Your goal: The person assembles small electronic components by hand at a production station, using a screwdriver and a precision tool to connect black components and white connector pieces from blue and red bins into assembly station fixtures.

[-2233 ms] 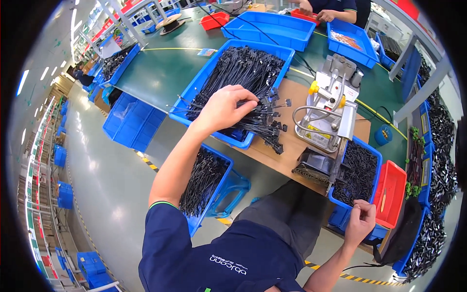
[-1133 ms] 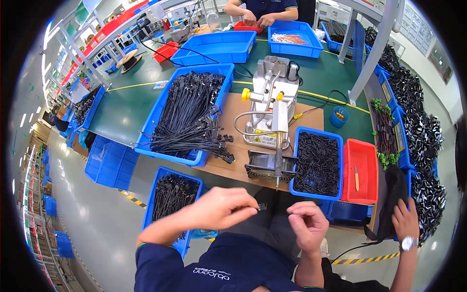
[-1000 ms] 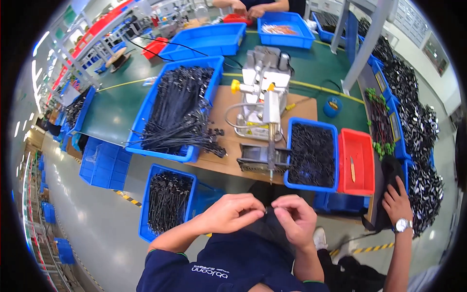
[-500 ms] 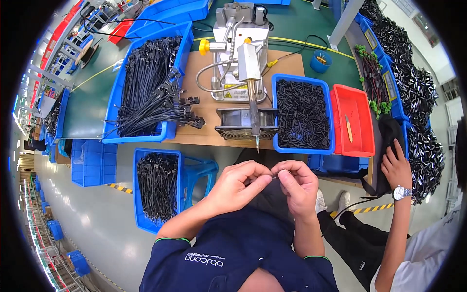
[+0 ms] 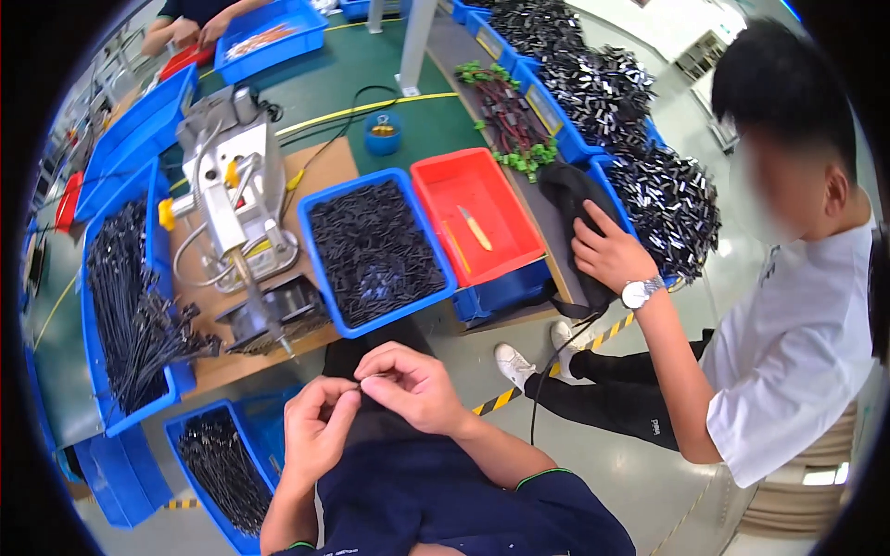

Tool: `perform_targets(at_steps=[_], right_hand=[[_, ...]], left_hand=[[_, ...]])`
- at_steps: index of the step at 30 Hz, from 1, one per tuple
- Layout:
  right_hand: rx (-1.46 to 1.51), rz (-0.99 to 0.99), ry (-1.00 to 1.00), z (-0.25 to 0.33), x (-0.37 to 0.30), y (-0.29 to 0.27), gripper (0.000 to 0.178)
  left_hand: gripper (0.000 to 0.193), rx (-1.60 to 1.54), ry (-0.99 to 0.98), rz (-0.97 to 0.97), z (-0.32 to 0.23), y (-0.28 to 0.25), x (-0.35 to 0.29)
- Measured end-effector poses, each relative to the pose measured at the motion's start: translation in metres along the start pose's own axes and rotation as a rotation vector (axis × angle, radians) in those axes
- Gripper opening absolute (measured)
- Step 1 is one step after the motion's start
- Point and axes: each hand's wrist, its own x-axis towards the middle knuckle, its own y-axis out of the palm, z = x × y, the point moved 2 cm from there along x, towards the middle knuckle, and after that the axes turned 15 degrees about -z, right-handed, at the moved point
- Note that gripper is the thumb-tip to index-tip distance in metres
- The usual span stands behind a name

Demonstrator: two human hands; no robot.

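Observation:
My left hand and my right hand meet in front of my body, fingertips pinched together. Between them is a tiny dark piece, mostly hidden by the fingers and too small to name. Just beyond my hands, the tip of a soldering iron points down toward me from a grey metal stand. Under the iron sits a black fan. Beside it, a blue bin holds many short black tube-like pieces.
A red tray holds a craft knife. At left are black cables in a blue bin, with a lower bin of cables. A co-worker stands at right, one hand on a black cloth. Dark parts fill bins beyond.
My view has swung to the right, so the bench appears farther left and the co-worker shows more fully. My hands stay pinched together.

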Motion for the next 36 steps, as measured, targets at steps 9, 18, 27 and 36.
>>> perform_targets(at_steps=[9,18,27,36], right_hand=[[-0.032,0.006,0.031,-0.003,-0.002,-0.022,0.009],[0.098,-0.021,0.045,-0.011,-0.001,-0.013,0.006],[0.029,0.046,-0.019,-0.013,0.002,-0.023,0.009],[-0.079,0.07,-0.033,-0.011,0.004,-0.032,0.012]], left_hand=[[0.005,0.021,-0.001,0.056,0.003,0.018,0.002],[0.007,-0.038,-0.031,0.045,0.01,0.015,0.003],[0.011,-0.211,-0.232,0.1,0.027,0.018,-0.004],[0.013,-0.234,-0.282,0.126,0.032,0.016,-0.002]])
